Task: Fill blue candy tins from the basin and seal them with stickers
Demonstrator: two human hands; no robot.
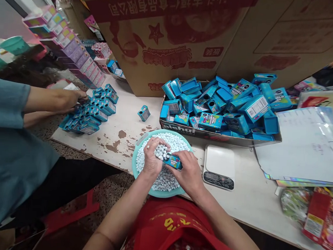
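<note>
Over a turquoise bowl [135, 158] full of small pale candies [164, 181], my left hand [152, 157] is cupped around a heap of candies [161, 151]. My right hand [189, 170] grips a small blue candy tin [174, 161], lying tilted with its end against the heap in my left palm. The tin's opening is partly hidden by the candies and fingers. Another blue tin [144, 113] stands alone on the table behind the bowl.
A carton [210, 133] heaped with blue tins stands behind a white scale [220, 161]. At left, a co-worker's hands [77, 100] are at grouped tins [98, 110]. A large cardboard box [186, 38] rises behind; papers [305, 144] lie right.
</note>
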